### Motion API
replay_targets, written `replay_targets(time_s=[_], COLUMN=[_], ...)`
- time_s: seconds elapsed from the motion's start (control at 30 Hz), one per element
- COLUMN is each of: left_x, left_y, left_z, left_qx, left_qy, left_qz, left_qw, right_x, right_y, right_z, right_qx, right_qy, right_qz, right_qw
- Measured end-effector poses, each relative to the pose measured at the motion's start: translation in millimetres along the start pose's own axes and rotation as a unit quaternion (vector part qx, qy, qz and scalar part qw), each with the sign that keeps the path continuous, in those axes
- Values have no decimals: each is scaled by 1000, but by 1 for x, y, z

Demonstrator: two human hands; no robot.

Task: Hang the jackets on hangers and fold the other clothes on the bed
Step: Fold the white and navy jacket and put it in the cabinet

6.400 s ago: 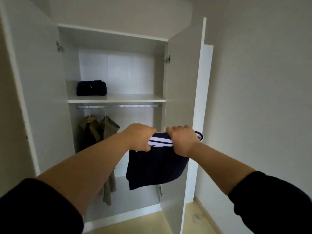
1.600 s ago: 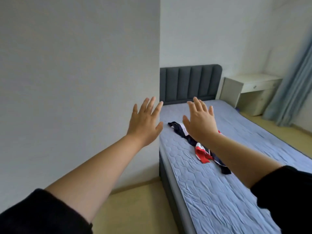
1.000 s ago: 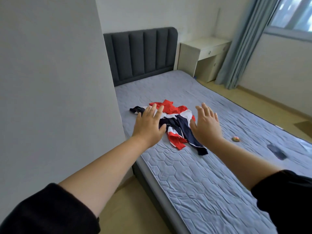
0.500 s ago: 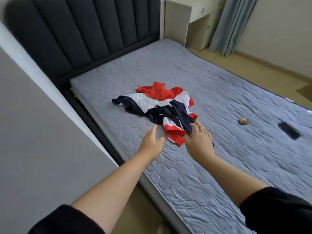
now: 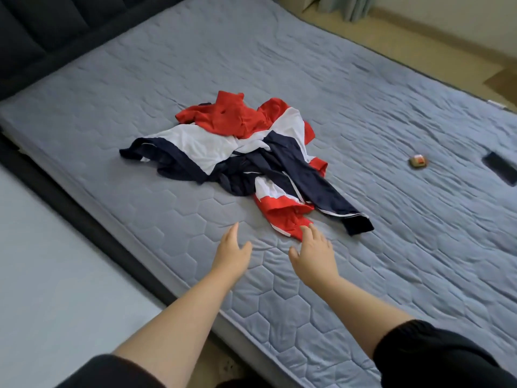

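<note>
The crumpled red, white and navy garment lies on the grey quilted bed, just ahead of both hands. The right hand is nearer, its fingertips at the red hem. The left hand is over bare mattress. Each grip is spread and holds nothing.

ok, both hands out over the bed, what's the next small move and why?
Probably close the right hand on the red hem of the clothes pile. That hem lies at its fingertips, both hands are open and empty, the left hand hovers over bare bed, and the pile is crumpled, not folded.
</note>
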State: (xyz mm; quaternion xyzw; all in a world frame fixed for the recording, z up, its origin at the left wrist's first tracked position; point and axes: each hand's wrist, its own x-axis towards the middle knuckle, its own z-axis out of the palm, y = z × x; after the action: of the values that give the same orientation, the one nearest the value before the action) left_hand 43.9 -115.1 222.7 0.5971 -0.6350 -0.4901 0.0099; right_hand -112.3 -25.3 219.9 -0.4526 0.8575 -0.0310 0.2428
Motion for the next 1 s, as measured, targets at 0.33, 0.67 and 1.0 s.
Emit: replay_targets(time_s=[0.33, 0.67, 1.0], left_x=[147, 200, 205], left_y=[-47, -109, -88], left_z=[93, 138, 131], left_qx=[221, 350, 414], left_qy=[-125, -253, -297], left_qz=[14, 25, -5], left_qw=[967, 901, 860], right_x=[83, 185, 178], right_y=[76, 150, 147], right_z=[73, 118, 115], right_qx=[-95, -208, -104], right_qy=[-60, -44, 31], right_qz=[48, 93, -5], right_qw=[993, 973, 994])
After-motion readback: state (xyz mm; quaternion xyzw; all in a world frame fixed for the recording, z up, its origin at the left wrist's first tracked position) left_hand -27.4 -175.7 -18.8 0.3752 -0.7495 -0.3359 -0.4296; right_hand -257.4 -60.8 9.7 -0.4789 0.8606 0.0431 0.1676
